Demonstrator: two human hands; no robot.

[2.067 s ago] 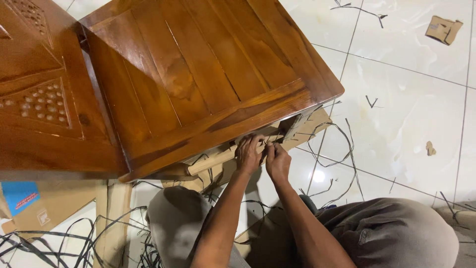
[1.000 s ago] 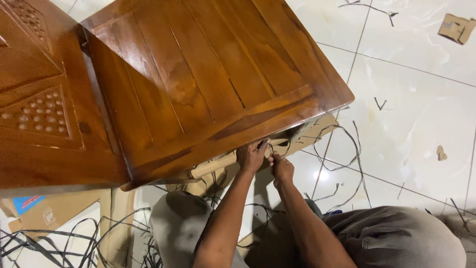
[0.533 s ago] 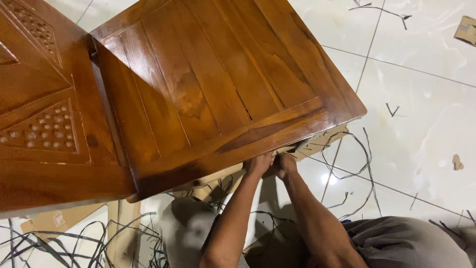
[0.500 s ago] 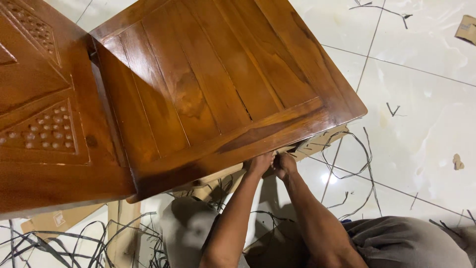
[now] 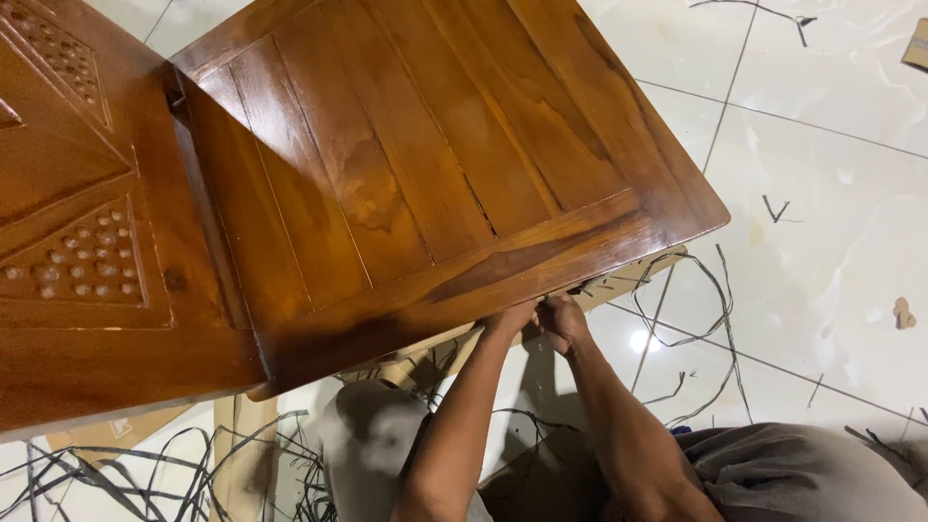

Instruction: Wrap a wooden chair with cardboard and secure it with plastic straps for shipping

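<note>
A varnished brown wooden seat panel (image 5: 416, 164) fills the upper middle, joined at the left to a carved back panel (image 5: 77, 193). My left hand (image 5: 510, 317) and my right hand (image 5: 561, 319) are side by side at the seat's near edge, their fingers tucked beneath it and hidden. What they hold under the edge cannot be seen. Just beyond the hands, cardboard wrapping (image 5: 628, 280) and a pale wooden rail (image 5: 435, 348) show below the seat.
Loose black plastic straps (image 5: 696, 290) lie on the white tiled floor to the right, and more are tangled at the lower left (image 5: 145, 474). My knees in grey trousers (image 5: 372, 435) are at the bottom. A cardboard scrap (image 5: 904, 312) lies far right.
Both hands, which were pinching something in plain sight below the seat edge, have slid up under that edge and are now partly hidden. The view has shifted a little.
</note>
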